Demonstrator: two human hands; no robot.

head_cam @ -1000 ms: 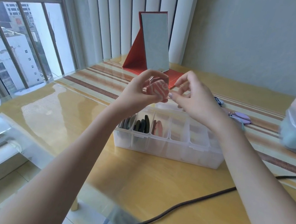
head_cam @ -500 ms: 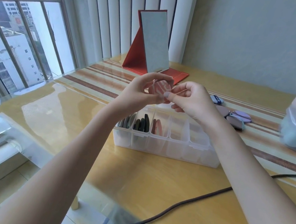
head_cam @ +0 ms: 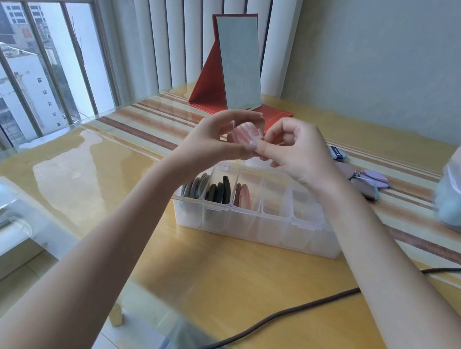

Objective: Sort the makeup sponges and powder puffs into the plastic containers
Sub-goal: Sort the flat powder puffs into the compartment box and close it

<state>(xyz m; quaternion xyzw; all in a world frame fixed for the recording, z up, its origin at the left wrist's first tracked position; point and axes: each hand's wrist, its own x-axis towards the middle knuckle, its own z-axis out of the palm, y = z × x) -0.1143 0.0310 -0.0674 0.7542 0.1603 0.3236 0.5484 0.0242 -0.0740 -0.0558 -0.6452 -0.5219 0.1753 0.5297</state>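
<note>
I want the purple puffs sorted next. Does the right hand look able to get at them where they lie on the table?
Probably yes, once freed: the purple puffs lie uncovered just beyond the right hand, nothing between. But its fingers now pinch the pink puff, which the left hand also holds.

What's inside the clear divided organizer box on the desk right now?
The divided organizer box holds grey puffs in its leftmost compartment, black puffs next, pink puffs third. The remaining near compartments look empty. Its far side is hidden behind both hands.
</note>
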